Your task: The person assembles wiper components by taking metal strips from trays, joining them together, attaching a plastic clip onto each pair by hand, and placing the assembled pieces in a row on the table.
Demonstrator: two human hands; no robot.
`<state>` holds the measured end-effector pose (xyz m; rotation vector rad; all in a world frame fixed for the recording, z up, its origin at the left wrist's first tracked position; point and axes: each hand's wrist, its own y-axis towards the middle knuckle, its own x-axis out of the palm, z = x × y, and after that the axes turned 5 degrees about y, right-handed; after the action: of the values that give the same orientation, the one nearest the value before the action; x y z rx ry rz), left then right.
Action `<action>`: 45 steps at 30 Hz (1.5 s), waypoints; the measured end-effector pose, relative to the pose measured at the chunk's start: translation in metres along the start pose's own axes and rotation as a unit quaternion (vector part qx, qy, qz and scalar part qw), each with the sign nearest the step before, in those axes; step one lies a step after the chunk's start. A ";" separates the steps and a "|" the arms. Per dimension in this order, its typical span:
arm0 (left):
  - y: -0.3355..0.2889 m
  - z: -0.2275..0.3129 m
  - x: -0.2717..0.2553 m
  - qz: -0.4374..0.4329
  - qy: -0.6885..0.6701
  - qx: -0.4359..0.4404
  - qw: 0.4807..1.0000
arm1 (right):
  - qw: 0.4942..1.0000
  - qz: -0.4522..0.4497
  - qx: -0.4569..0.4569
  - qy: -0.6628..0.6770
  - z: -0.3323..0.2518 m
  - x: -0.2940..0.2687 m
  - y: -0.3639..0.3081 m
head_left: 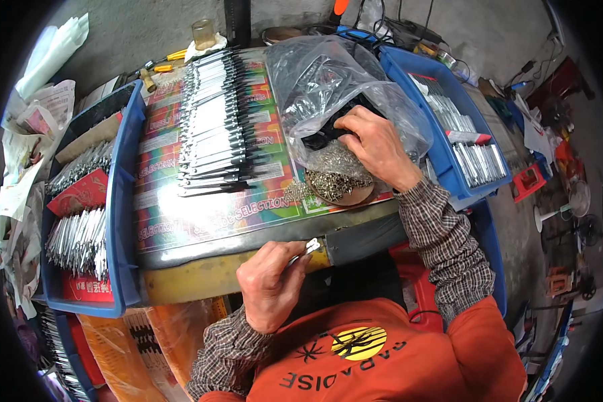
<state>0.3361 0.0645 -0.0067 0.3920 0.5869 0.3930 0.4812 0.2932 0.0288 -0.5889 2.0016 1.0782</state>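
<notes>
We find an open lane across the front of the patterned mat (211, 224), between the row of metal pieces (214, 124) and the table's edge (187, 280), where our left hand (273, 281) stands at the near side. Another strip runs between that row and the left blue bin (126, 208), its raised wall barring sideways passage. The clear plastic bag (308, 70) leaves us a slim gap beside the row; our right hand (376, 147) occupies its mouth, the fastener pile (331, 186) lies before it, and the right blue bin (474, 193) walls the far side.
</notes>
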 end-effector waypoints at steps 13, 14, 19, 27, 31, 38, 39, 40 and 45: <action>0.000 -0.007 0.003 0.004 -0.009 -0.012 1.000 | 0.991 -0.111 0.070 0.021 0.023 0.008 0.017; -0.001 -0.008 0.003 0.007 -0.005 -0.004 1.000 | 0.989 -0.116 0.089 0.032 0.022 0.007 0.017; 0.000 -0.005 0.001 -0.002 -0.008 -0.024 1.000 | 0.990 -0.111 0.085 0.029 0.026 0.008 0.016; -0.004 0.000 -0.004 -0.001 -0.004 -0.020 1.000 | 0.991 -0.003 0.071 0.113 0.020 0.001 0.003; -0.007 0.002 -0.006 -0.012 0.006 -0.034 0.999 | 0.968 0.052 0.100 0.222 0.000 -0.007 -0.019; -0.007 0.005 -0.001 -0.012 0.002 -0.009 1.000 | 0.876 0.024 0.186 0.444 -0.059 -0.018 -0.075; -0.007 0.006 0.000 -0.016 0.001 -0.013 1.000 | 0.871 0.011 0.182 0.456 -0.063 -0.017 -0.081; -0.007 0.006 0.001 -0.014 0.000 -0.003 1.000 | 0.875 0.001 0.176 0.451 -0.068 -0.017 -0.086; -0.011 0.010 0.003 -0.030 -0.013 -0.011 0.999 | 0.811 -0.037 0.232 0.536 -0.082 -0.013 -0.101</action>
<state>0.3474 0.0538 -0.0055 0.3563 0.5674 0.3355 0.5253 0.1708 0.0180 -1.1386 3.0097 0.0735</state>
